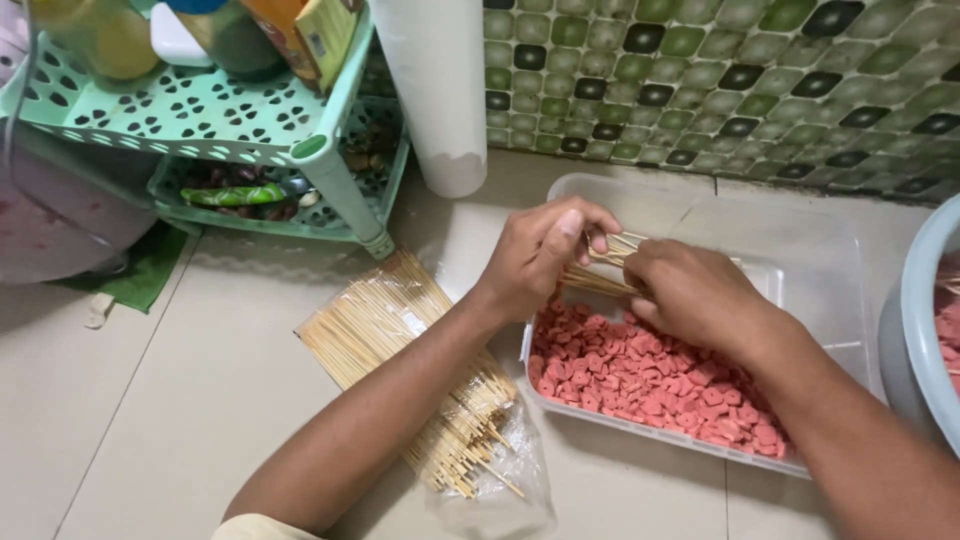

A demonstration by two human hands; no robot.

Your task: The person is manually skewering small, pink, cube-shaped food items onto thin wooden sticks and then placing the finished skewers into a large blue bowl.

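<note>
nearest the camera, a clear plastic bag of thin pale wooden skewers [420,375] lies on the beige tiled floor [150,400], its open end spilling sharp tips toward the viewer, and the left forearm crosses right over it. just to the right of the bag sits a clear rectangular plastic tray [800,260], its near half filled with small pink-red chopped sausage pieces [650,380]; the far half of the tray is bare. above the tray's far-left part the two hands meet: the left hand [540,250] has its thumb and fingers pinched together on a small bundle of the same wooden skewers [605,265], and the right hand [690,290] is closed around the other end of that bundle, knuckles toward the camera, so its fingertips are hidden. at the right edge, near the tray, stands a pale blue round plastic basin [915,330] with more pink pieces inside. farther back on the left is a mint-green perforated plastic rack [220,115] holding bottles and packets, one leg standing just beyond the bag. beside it rises a white cylindrical pipe [435,90], and behind everything runs a wall of green and black mosaic tiles [720,80].
</note>
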